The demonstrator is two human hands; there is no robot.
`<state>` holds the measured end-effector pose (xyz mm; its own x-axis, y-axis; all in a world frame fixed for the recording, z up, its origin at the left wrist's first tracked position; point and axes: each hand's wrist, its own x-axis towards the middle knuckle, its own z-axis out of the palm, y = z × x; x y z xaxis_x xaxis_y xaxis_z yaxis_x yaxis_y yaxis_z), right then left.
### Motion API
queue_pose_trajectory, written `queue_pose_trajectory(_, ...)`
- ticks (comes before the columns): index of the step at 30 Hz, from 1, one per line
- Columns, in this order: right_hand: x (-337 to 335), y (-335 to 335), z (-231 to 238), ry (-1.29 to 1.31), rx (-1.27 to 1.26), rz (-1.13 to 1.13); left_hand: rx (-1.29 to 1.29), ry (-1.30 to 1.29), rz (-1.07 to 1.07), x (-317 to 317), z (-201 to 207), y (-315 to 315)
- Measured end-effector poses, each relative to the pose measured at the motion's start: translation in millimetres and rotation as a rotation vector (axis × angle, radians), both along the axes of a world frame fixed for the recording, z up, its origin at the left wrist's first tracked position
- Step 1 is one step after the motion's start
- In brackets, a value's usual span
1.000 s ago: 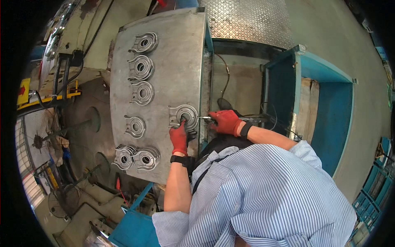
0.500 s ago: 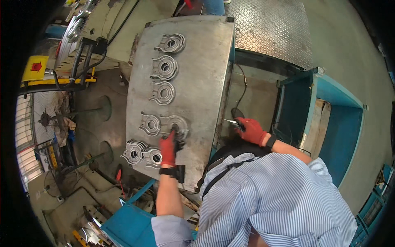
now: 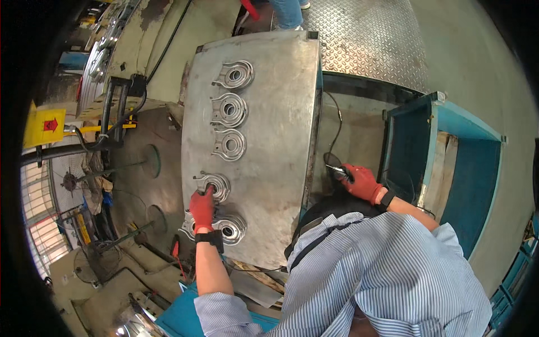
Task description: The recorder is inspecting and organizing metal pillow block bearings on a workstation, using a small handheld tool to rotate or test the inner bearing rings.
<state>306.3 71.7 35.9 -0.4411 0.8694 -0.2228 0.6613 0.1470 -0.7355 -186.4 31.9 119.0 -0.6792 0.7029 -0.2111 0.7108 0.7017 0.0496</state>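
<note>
My left hand, in a red glove, is closed at the near edge of a grey metal bracket with a ringed round end, its fingertips at the ring. Beside and partly under this hand lie more such brackets; one group sits just right of my wrist. My right hand, also red-gloved, is closed around a slim hand tool with a silver tip pointing left, off the table's right edge. Farther up the table stand three more places with brackets: a far one, a middle one and a nearer one.
The metal-topped table holds the brackets. A dark hose hangs near the tool. To the right stands a blue open-topped bin. At the far end are a tread-plate platform and another person's leg. A black frame stands left.
My left hand has moved left, from a bracket on the right to the neighbouring one. The first bracket is gone from that spot. My right hand still holds the tool; the whole view has shifted slightly.
</note>
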Motion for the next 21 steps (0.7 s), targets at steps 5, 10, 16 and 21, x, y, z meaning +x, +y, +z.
queue_pose_trajectory(5,4,1,6,-0.04,0.004,-0.022,0.182,-0.826,0.379,68,-10,71)
queue_pose_trajectory(10,15,-6,7,-0.042,0.025,-0.078,0.093,-0.099,-0.21,46,-79,83)
queue_pose_trajectory(16,15,-4,12,-0.023,-0.013,-0.082,0.309,-0.156,-0.132,36,-105,71)
queue_pose_trajectory(21,0,-5,12,0.006,0.064,-0.015,0.323,-0.261,-0.177,110,-100,26)
